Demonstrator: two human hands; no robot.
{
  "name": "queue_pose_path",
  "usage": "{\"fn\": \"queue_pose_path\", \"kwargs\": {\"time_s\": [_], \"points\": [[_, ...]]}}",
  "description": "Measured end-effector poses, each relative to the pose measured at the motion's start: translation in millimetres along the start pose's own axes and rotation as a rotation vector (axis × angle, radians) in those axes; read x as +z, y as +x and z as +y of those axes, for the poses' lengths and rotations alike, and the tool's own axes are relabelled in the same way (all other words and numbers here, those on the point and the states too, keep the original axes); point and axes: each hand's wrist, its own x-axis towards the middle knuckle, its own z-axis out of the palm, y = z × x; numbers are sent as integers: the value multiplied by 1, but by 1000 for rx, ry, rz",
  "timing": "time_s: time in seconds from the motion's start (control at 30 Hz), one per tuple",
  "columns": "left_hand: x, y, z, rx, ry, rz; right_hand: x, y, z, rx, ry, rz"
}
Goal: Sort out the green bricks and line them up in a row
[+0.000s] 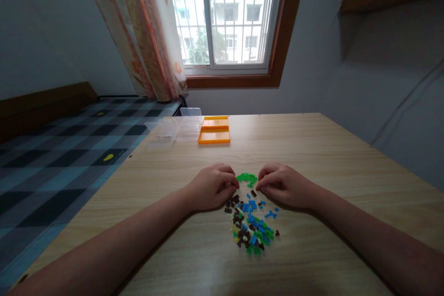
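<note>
**Both hands at the green cluster**

The left hand (212, 187) and right hand (282, 185) rest on the table (329, 157), fingers curled inward toward a small green cluster (247, 178) of tiny bricks lying between them. Each hand's fingertips are pinched nearly closed at the cluster's edges; whether either has a brick nipped between them is too small to tell.

To work well here, I judge it best to keep both wrists planted on the wood and move only the fingertips — the pieces are small and scatter easily.

The cluster lies flat, its long axis running left to right, from one hand to the other. Just nearer the person sits the loose pile (253, 226) of blue, brown and green bricks. An orange tray (214, 130) and clear boxes (175, 128) stand well apart, toward the window.
</note>
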Motion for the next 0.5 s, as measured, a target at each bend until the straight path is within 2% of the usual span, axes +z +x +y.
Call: {"fn": "queue_pose_path", "kwargs": {"time_s": [0.5], "points": [[-1, -1, 3, 94, 112, -70, 4, 1, -3, -58, -121, -21]]}}
